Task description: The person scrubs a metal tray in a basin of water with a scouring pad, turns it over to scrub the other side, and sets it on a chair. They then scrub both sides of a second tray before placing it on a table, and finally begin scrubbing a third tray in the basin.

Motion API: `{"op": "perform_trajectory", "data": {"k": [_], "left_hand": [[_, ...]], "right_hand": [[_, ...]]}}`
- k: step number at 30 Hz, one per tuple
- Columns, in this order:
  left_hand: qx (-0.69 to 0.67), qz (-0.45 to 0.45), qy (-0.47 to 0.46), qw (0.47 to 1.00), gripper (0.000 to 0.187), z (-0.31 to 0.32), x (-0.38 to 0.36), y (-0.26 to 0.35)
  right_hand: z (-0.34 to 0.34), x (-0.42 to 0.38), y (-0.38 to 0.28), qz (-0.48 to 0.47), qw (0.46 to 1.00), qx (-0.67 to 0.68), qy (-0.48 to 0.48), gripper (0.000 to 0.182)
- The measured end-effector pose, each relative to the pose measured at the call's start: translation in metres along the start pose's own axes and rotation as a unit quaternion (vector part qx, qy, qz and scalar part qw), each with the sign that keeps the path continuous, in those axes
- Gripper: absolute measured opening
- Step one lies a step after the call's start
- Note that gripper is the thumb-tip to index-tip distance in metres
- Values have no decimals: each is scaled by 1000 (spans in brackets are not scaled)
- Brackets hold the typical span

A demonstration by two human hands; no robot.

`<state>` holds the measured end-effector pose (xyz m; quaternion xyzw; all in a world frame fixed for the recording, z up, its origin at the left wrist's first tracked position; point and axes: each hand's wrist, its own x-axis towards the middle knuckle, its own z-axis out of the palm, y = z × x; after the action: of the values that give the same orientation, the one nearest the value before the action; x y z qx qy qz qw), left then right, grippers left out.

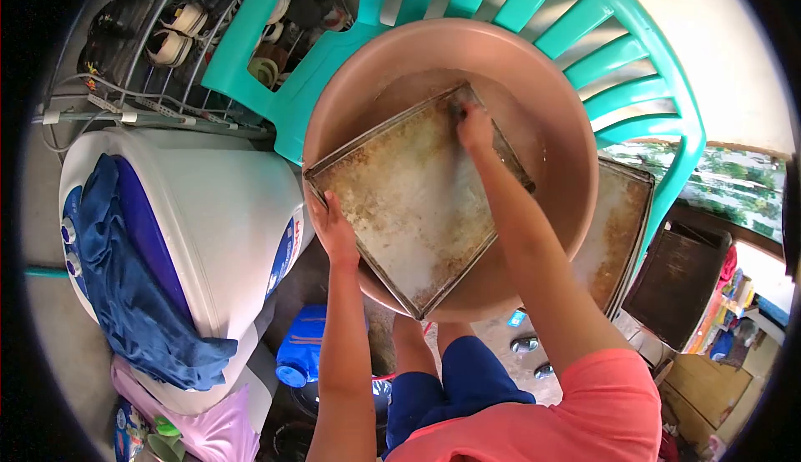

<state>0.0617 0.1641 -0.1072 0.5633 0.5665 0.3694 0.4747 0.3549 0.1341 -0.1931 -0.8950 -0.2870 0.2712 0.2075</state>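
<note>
A square metal baking tray (pixel 417 199), stained brown and whitish, lies tilted across a brown plastic basin (pixel 563 128) with cloudy water in it. My left hand (pixel 335 230) grips the tray's left edge, thumb over the rim. Near the far corner, my right hand (pixel 475 128) is closed and pressed against the tray's upper surface. Something small and dark shows at its fingers, blurred and too hidden to name. The basin rests on a green plastic chair (pixel 313 74).
Left stands a white washing machine (pixel 229 212) with a blue cloth (pixel 138 287) draped over it. Another stained tray (pixel 613 228) leans right of the basin, near a dark tray (pixel 677 277). A shoe rack (pixel 158 86) stands behind; a blue jug (pixel 302 345) sits below.
</note>
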Motion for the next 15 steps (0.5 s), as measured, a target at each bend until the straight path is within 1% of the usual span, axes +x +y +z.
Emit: {"op": "perform_trajectory", "data": {"k": [3,5,8,10,12,14,15], "left_hand": [[-25,-2,-4,1000,50,-2,-2,-2],[-56,-8,-6,998,50,-1,-1,-13],[-44,-7,-5,999,50,0,-1,-6],[-28,-8,-5,1000,50,-1,-2,-3],[-22,-9,2,1000,50,-1,-2,-5],[-29,-13,12,999,50,0,-2,-11],[-19,-17,2,1000,53,-1,-3,-9]], "right_hand": [[24,2,-12,-100,992,-56,44,55],[48,-45,-38,-209,973,-71,62,52],[44,-88,-58,-272,960,39,61,50],[44,-42,-37,-157,982,-73,80,47],[36,21,2,-126,985,-23,118,44],[24,53,19,-39,993,-60,94,41],[27,47,16,-57,992,-62,95,40]]}}
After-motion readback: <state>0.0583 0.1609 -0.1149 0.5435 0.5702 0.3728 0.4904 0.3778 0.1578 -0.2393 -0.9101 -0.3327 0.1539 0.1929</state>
